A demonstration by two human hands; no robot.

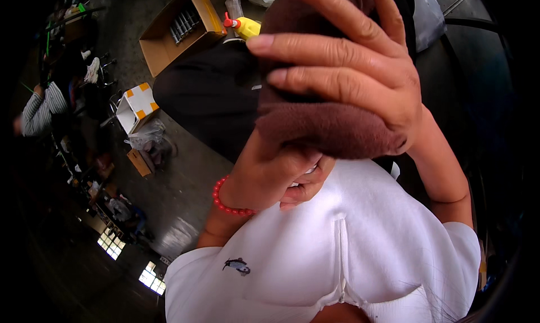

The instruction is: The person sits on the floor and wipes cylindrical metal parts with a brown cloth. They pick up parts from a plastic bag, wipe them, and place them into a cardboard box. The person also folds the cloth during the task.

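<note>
A fuzzy dark brown cloth (326, 129) is bunched up in front of my chest, its lower edge in a thick fold. Across its upper side lies my right hand (360, 70), fingers spread and bent over the fabric, gripping it. My left hand (287, 171), with a red bead bracelet (219, 198) at the wrist, is closed just below the fold. A small whitish bit shows between its curled fingers, but most of what it holds is hidden by the hand and the cloth.
To the upper left an open cardboard box (157, 44) holds several metal parts. Beside it stands a yellow bottle with a red spray head (247, 28). A white box with orange tape (136, 108) and clear plastic bags (147, 134) are farther left. A person in striped sleeves (42, 109) is at the far left.
</note>
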